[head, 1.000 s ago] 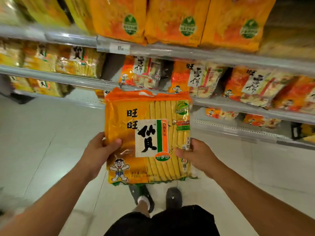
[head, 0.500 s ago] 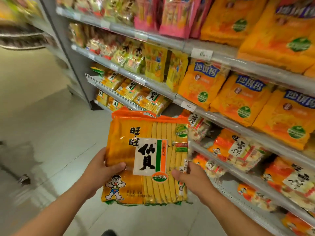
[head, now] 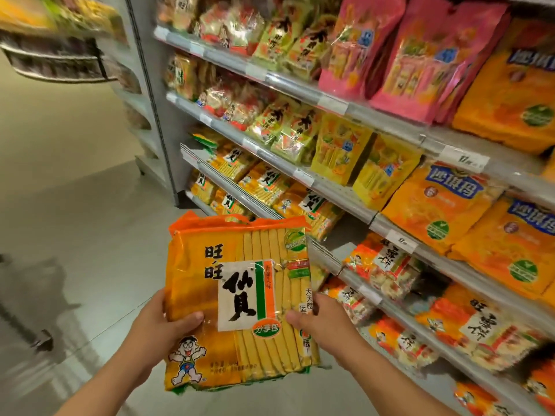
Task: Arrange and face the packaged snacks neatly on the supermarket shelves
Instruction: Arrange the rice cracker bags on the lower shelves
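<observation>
Down near the middle, both hands, left hand [head: 156, 322] and right hand [head: 322, 321], grip the side edges of a big orange cracker pack [head: 240, 298], upright over the floor [head: 90, 235], just left of the shelves [head: 336, 187].

Both forearms reach forward; the left hand [head: 159, 325] and right hand [head: 322, 321] grip a snack pack [head: 240, 298] by its sides, thumbs on front.

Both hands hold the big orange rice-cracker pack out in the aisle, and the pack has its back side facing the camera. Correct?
Not quite. The head view shows the orange rice-cracker pack front side to the camera, label and cartoon visible. Left hand and right hand do hold it out in the aisle.
</observation>
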`<act>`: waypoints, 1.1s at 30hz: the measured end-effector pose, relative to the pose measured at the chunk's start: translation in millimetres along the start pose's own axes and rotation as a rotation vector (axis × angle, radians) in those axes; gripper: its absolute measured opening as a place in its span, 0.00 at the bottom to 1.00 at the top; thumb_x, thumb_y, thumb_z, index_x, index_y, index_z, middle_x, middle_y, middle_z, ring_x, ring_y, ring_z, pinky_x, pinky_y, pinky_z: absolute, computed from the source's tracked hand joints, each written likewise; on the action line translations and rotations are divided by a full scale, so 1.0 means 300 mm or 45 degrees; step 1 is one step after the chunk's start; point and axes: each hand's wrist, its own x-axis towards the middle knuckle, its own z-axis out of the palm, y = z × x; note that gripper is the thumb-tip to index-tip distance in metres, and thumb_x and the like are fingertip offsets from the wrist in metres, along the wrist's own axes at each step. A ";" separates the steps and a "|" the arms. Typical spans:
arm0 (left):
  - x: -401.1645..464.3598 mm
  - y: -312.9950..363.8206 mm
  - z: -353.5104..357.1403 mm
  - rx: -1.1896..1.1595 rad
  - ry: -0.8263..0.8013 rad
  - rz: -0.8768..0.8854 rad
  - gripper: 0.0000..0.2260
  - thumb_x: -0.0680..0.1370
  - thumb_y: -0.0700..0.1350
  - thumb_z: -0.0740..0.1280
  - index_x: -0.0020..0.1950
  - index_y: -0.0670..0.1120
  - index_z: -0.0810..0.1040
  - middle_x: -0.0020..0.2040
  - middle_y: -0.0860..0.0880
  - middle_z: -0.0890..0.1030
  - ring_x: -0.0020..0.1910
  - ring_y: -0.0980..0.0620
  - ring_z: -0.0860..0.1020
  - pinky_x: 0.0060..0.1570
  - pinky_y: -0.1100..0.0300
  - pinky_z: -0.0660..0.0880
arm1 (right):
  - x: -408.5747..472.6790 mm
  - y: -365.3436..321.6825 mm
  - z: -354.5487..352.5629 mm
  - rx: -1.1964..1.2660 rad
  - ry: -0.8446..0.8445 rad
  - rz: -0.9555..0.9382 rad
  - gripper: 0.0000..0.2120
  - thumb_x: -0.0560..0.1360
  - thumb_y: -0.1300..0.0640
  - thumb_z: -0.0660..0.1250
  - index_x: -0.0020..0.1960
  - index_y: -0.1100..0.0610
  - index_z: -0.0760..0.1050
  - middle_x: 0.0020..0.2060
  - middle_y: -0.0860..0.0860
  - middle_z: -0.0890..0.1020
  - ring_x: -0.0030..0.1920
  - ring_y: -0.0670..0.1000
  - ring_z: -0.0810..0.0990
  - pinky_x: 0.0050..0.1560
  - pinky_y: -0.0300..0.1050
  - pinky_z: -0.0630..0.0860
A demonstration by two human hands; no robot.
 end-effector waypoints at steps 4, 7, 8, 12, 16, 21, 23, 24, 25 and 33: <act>0.153 0.041 -0.103 0.001 -0.044 -0.027 0.24 0.68 0.48 0.78 0.60 0.54 0.72 0.50 0.53 0.83 0.38 0.53 0.85 0.30 0.58 0.80 | 0.099 -0.080 0.087 0.024 0.041 0.033 0.10 0.71 0.49 0.75 0.50 0.47 0.79 0.42 0.36 0.84 0.40 0.36 0.82 0.32 0.29 0.74; 0.296 0.094 -0.141 -0.002 -0.096 -0.048 0.25 0.68 0.48 0.78 0.61 0.54 0.71 0.51 0.52 0.82 0.40 0.50 0.85 0.31 0.57 0.80 | 0.204 -0.131 0.117 0.037 0.066 0.050 0.08 0.71 0.50 0.75 0.47 0.46 0.78 0.39 0.31 0.82 0.40 0.33 0.80 0.30 0.26 0.72; 0.348 0.117 -0.145 0.003 -0.107 -0.051 0.26 0.68 0.48 0.78 0.61 0.54 0.71 0.51 0.53 0.82 0.40 0.51 0.85 0.31 0.57 0.80 | 0.246 -0.152 0.121 0.044 0.074 0.056 0.08 0.71 0.50 0.75 0.47 0.46 0.77 0.39 0.30 0.82 0.39 0.32 0.80 0.29 0.26 0.72; 0.579 0.191 -0.149 0.022 -0.142 -0.066 0.26 0.69 0.47 0.77 0.62 0.54 0.70 0.52 0.53 0.81 0.43 0.50 0.84 0.30 0.57 0.80 | 0.460 -0.219 0.128 0.059 0.104 0.068 0.07 0.72 0.52 0.75 0.48 0.46 0.78 0.40 0.33 0.83 0.39 0.35 0.82 0.31 0.28 0.73; 0.824 0.265 -0.154 0.040 -0.150 -0.114 0.28 0.68 0.46 0.77 0.65 0.52 0.69 0.53 0.51 0.80 0.46 0.46 0.83 0.32 0.54 0.81 | 0.700 -0.258 0.141 0.067 0.145 0.094 0.06 0.71 0.50 0.75 0.46 0.47 0.79 0.38 0.36 0.84 0.38 0.37 0.82 0.34 0.31 0.75; 1.071 0.338 -0.203 0.093 -0.178 -0.133 0.31 0.69 0.46 0.77 0.69 0.51 0.68 0.57 0.48 0.80 0.49 0.44 0.82 0.38 0.50 0.82 | 0.937 -0.331 0.170 0.086 0.125 0.150 0.09 0.70 0.47 0.75 0.49 0.46 0.80 0.41 0.36 0.84 0.40 0.37 0.82 0.40 0.36 0.76; 1.166 0.370 -0.222 0.096 -0.215 -0.150 0.33 0.68 0.46 0.78 0.69 0.51 0.67 0.56 0.49 0.80 0.48 0.45 0.83 0.37 0.52 0.81 | 1.006 -0.360 0.188 0.107 0.140 0.177 0.11 0.69 0.46 0.75 0.50 0.46 0.79 0.41 0.35 0.84 0.40 0.36 0.82 0.39 0.35 0.75; 1.215 0.385 -0.231 0.106 -0.240 -0.154 0.34 0.66 0.47 0.79 0.69 0.51 0.66 0.55 0.49 0.80 0.47 0.46 0.83 0.35 0.54 0.81 | 1.038 -0.368 0.201 0.111 0.155 0.198 0.12 0.69 0.45 0.75 0.50 0.46 0.79 0.41 0.35 0.84 0.40 0.36 0.82 0.38 0.34 0.74; 1.270 0.397 -0.239 0.119 -0.275 -0.152 0.36 0.64 0.47 0.80 0.68 0.52 0.66 0.55 0.49 0.80 0.46 0.46 0.84 0.34 0.55 0.81 | 1.070 -0.371 0.215 0.114 0.182 0.218 0.12 0.69 0.45 0.75 0.50 0.46 0.79 0.41 0.36 0.84 0.40 0.36 0.82 0.37 0.33 0.74; 1.744 0.313 -0.343 0.368 -0.559 -0.199 0.35 0.63 0.38 0.82 0.62 0.50 0.66 0.53 0.46 0.80 0.49 0.46 0.81 0.42 0.51 0.80 | 1.267 -0.350 0.497 0.270 0.393 0.472 0.11 0.69 0.51 0.76 0.50 0.46 0.80 0.44 0.38 0.85 0.43 0.38 0.83 0.48 0.41 0.79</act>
